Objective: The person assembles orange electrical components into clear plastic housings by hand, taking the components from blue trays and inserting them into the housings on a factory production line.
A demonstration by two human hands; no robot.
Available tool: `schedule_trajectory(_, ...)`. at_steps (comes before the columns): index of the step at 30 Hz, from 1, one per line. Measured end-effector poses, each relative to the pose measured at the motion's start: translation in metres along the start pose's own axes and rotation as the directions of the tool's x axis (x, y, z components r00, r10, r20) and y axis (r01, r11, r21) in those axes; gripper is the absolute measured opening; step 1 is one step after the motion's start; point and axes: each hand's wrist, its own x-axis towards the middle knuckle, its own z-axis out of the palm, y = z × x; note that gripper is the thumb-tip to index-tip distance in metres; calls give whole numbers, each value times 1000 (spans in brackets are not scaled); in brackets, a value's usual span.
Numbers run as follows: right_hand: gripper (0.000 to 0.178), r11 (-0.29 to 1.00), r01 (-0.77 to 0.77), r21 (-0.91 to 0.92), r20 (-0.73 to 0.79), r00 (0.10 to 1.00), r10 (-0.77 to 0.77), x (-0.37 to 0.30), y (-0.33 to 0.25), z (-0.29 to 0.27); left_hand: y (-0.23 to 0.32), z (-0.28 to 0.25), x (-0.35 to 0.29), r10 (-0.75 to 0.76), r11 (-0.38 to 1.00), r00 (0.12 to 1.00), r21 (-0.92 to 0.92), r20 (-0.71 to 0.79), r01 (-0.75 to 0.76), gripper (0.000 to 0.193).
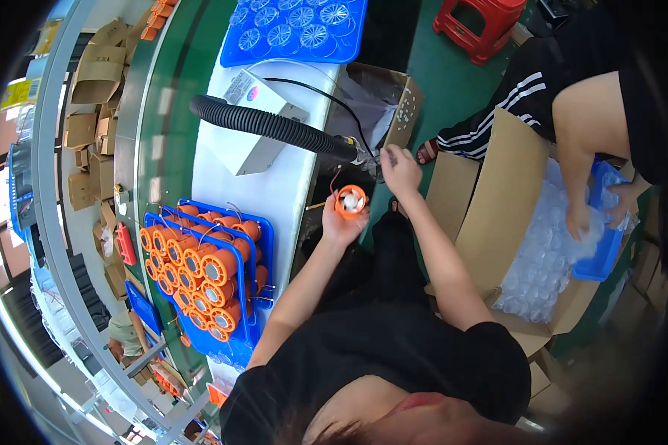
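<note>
My left hand [341, 228] is closed around an orange cylindrical housing [342, 211], its open end up. Inside the housing sits a white fan-like part, and a thin reddish wire sticks out at its side. Further up and to the right, my right hand [401, 175] has its fingers pinched together beside the tip of a black corrugated hose [274, 126]. What those fingers hold, if anything, is too small to make out. The hose arches over a white box-shaped machine [263, 152] on the white bench top [219, 174].
Blue trays [254, 326] piled with similar orange housings [200, 271] stand left of me. A blue tray [228, 53] of clear round parts lies at the far end. Beyond my right hand is an open carton [407, 111]. A co-worker reaches into a large cardboard box [497, 200] of clear pieces.
</note>
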Motion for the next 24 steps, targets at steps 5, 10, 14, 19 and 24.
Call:
schedule_trajectory(5, 24, 976, 140, 169, -254, 963, -94, -15, 2, -64, 11, 2, 64, -72, 997, 997, -13, -27, 71, 43)
schedule_trajectory(10, 26, 891, -65, 449, -205, 963, 173, -52, 16, -116, 23, 0, 100, -183, 981, 982, 81, 46, 179, 41)
schedule_trajectory(14, 29, 851, -143, 505, -173, 949, 262, -74, 21, -132, 18, -4, 108, -73, 929, 989, 352, -127, 114, 40)
schedule_trajectory(19, 36, 801, -231, 552, -86, 940, 330, -75, 17, -139, 9, -8, 115, 336, 59, 942, 998, 0, -21, 38)
schedule_trajectory(24, 36, 793, -244, 558, -56, 942, 330, -74, 18, -138, -6, 17, 92, 335, -649, 834, 749, 439, -133, 50)
